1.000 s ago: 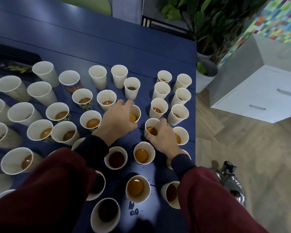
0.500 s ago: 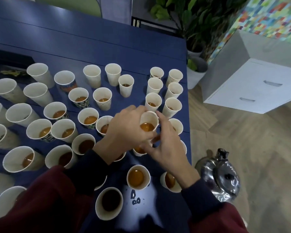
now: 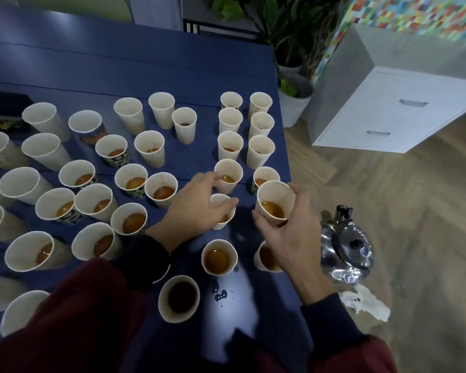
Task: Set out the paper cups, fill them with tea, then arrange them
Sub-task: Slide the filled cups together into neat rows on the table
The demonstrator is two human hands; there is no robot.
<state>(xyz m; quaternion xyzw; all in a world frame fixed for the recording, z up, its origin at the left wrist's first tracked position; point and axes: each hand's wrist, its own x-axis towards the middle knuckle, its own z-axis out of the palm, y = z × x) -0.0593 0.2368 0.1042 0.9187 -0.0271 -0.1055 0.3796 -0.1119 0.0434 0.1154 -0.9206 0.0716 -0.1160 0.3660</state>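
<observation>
Several white paper cups, most with brown tea in them, stand across the blue table (image 3: 119,63). My right hand (image 3: 288,238) grips one tea-filled cup (image 3: 273,203), lifted and tilted near the table's right edge. My left hand (image 3: 197,208) curls around a smaller cup (image 3: 222,211) standing on the table, its fingertips close to another filled cup (image 3: 228,175) behind it. Two tidy columns of cups (image 3: 245,127) run along the right side. More filled cups (image 3: 218,257) stand close to me.
A shiny metal kettle (image 3: 346,243) sits on the wooden floor right of the table, with crumpled white paper (image 3: 363,302) beside it. A white drawer cabinet (image 3: 404,111) and potted plants (image 3: 293,95) stand beyond the table's right edge. Spilled drops (image 3: 219,293) lie on the table.
My hands came together over one cup, then parted. My right hand has carried a filled cup out toward the table's right edge. My left hand now holds a cup in the middle.
</observation>
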